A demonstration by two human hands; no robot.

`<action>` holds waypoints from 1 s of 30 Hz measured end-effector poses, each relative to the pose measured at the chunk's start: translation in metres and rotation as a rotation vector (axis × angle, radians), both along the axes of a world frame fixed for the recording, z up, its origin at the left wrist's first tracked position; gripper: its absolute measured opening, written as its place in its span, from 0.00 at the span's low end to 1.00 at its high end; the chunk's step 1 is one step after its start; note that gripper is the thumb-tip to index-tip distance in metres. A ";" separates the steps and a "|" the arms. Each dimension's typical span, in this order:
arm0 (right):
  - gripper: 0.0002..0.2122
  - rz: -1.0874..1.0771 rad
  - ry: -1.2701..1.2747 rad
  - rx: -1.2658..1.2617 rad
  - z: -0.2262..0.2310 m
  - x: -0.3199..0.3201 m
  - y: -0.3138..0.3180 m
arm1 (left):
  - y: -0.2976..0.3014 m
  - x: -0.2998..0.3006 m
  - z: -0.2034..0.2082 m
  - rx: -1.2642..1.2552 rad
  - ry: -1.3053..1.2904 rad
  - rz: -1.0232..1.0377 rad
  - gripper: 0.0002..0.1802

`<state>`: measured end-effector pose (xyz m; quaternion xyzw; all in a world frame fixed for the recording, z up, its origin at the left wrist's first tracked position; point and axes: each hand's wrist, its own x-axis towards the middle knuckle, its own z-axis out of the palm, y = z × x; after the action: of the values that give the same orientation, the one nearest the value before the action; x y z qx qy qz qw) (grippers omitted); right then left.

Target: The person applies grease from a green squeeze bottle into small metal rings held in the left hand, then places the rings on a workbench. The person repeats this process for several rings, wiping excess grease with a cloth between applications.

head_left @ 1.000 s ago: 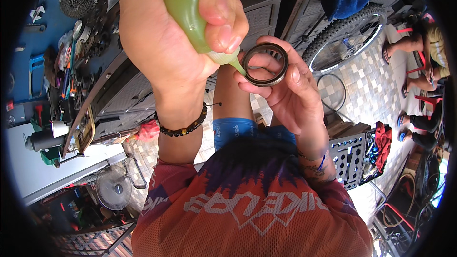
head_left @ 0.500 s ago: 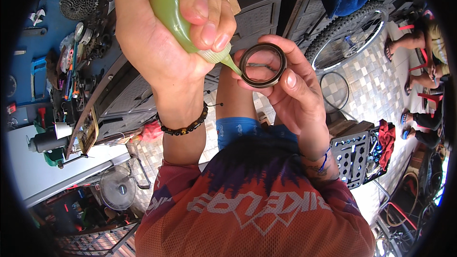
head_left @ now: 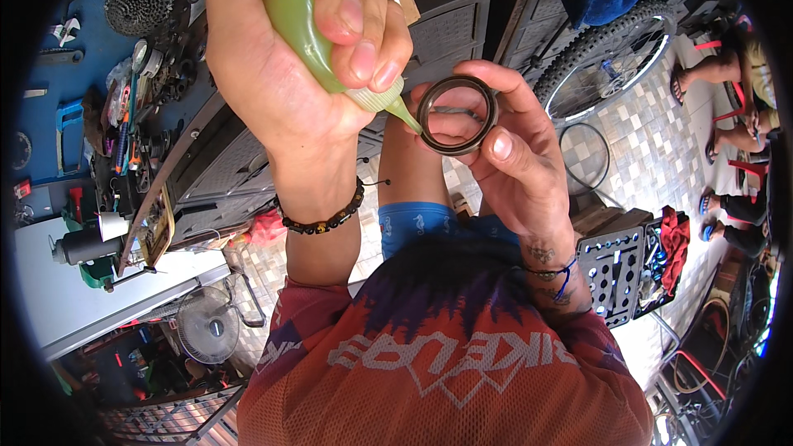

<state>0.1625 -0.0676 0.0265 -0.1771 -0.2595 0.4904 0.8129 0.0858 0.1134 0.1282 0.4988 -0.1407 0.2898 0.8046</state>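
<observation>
My left hand [head_left: 273,74] is wrapped round a soft squeeze bottle [head_left: 299,12] filled with something yellow-green. The bottle tilts down to the right, its narrow nozzle [head_left: 406,116] touching or nearly touching the left rim of a dark bearing ring [head_left: 487,134]. That ring is pinched by my right hand [head_left: 529,157], thumb on the near right side and fingers behind. Through its open middle my fingers show. Whether anything is coming out of the nozzle cannot be made out.
On the left, a blue bench [head_left: 87,41] carries a bicycle cassette [head_left: 139,2] and several hand tools. A standing fan [head_left: 208,326] is at lower left. A bicycle wheel [head_left: 611,66] leans at upper right, above an open socket case [head_left: 611,272]. Other people's legs [head_left: 731,116] show at far right.
The bottle and ring have shifted very slightly right in view. My right thumb has moved a little on the ring. Both grips stay closed.
</observation>
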 end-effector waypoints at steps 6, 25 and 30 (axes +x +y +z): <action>0.25 -0.033 -0.027 -0.002 0.000 0.000 -0.001 | 0.000 -0.001 0.000 -0.004 0.001 -0.007 0.22; 0.27 -0.130 -0.109 -0.056 0.003 -0.002 -0.001 | -0.001 -0.004 -0.001 -0.011 0.017 -0.020 0.24; 0.28 -0.146 -0.116 -0.053 0.004 -0.003 0.000 | 0.000 -0.005 -0.001 -0.008 0.014 -0.007 0.24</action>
<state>0.1594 -0.0677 0.0308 -0.2451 -0.2797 0.4255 0.8250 0.0812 0.1131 0.1271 0.4972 -0.1358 0.2843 0.8084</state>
